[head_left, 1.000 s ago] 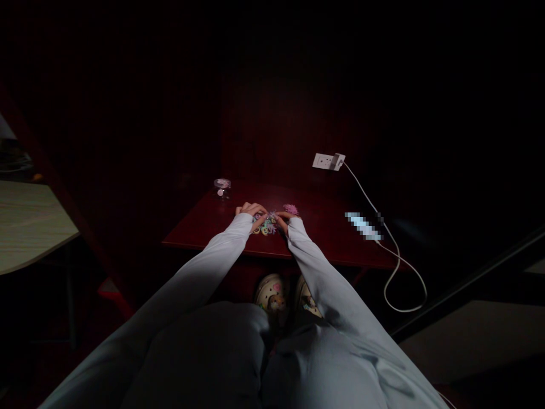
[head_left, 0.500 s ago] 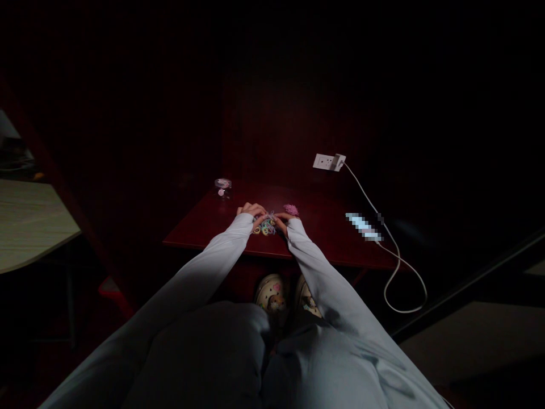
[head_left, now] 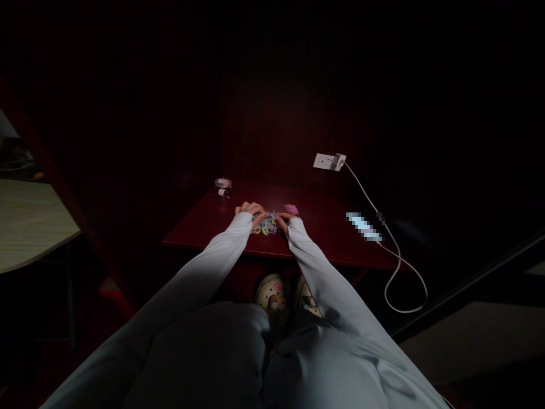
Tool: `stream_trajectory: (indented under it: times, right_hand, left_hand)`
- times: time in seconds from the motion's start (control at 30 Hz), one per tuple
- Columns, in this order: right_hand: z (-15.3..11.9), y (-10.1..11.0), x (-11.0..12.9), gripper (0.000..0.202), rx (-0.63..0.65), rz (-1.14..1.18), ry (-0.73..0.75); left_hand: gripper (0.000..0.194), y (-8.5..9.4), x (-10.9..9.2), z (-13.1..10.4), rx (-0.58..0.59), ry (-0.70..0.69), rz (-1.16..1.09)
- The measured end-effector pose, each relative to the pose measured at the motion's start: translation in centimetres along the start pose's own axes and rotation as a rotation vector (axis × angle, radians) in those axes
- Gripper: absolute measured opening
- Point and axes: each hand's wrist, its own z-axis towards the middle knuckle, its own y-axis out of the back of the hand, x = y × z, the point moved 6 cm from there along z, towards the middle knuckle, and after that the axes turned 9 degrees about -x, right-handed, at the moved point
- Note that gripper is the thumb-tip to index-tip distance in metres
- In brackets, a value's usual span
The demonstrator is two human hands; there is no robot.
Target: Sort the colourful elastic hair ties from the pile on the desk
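A small pile of pastel loops [head_left: 267,225], with yellow, green and purple ones, lies on the dark red table [head_left: 200,227] near its front edge. My left hand [head_left: 251,210] is at the pile's left side, its fingers bent and pinching something too small to make out. From the right, my right hand [head_left: 286,219] meets the pile with thumb and finger together on something I cannot make out. A pink bundle [head_left: 291,209] sits just behind my right hand. The clear jar [head_left: 223,188] with a pink label stands at the back left.
A phone [head_left: 364,226] lies on the right, its white cable [head_left: 399,250] looping over the table edge up to a charger [head_left: 339,162] in the wall socket [head_left: 324,161]. A pale table [head_left: 34,221] stands far left. Two clogs [head_left: 271,292] show below.
My hands have drawn slightly apart, the left one shifting a little to the left. More of the loops shows between them.
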Motion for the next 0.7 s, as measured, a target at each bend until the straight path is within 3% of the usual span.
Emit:
stream_trajectory:
  times: [0.7]
  right_hand:
    - [0.16,-0.15,-0.47,0.028,-0.002,0.027,-0.006]
  left_hand:
    - [0.008,0.09,0.11,0.02,0.039,-0.001,0.053]
